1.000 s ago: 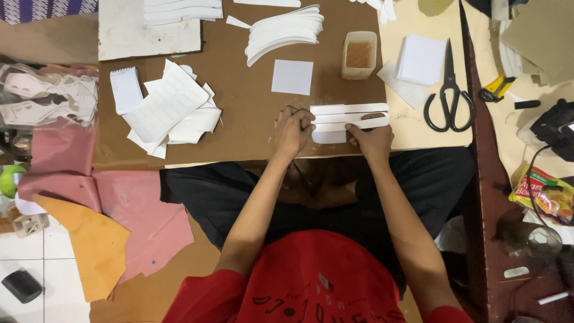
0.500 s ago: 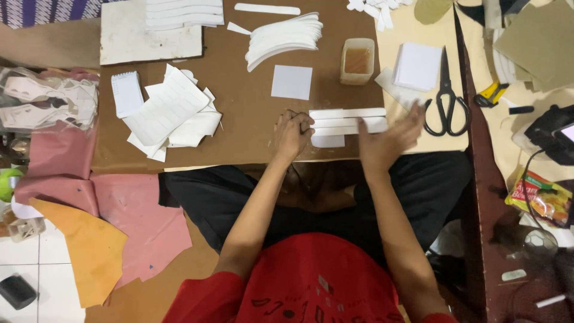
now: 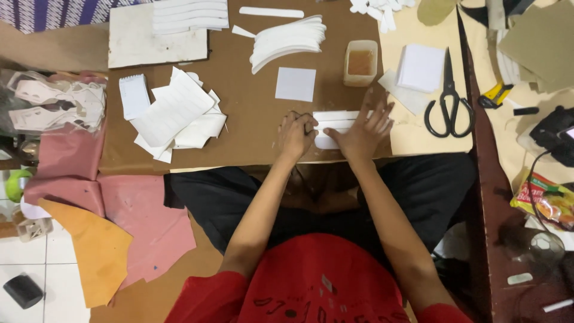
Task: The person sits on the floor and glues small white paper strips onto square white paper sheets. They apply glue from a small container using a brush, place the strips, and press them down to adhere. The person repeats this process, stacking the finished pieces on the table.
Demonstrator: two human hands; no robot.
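Head view: the right hand now lies flat with fingers spread apart across the right half of the white strips, whereas half a second ago it sat further right with the fingers lifting toward the scissors, and a second ago it pinched the right end of the strips. The strips themselves show shorter than before because the palm covers their right part; they remain at the near edge of the brown tabletop, just in front of the person's lap. The left hand stays in the same place, fingers curled together and pressed on the left end of the strips. Judged from this, the work in hand is at a pressing or smoothing stage, with both hands holding the strips down rather than picking them up. Containers: one small translucent tub stands beyond the right hand, near but apart from it, and holds a shallow brownish substance; whether it is glue cannot be told. A clear bag at the left edge holds pale cut shapes. Beside the tub lie a white square, a stack of curved white pieces and a pad of white squares.
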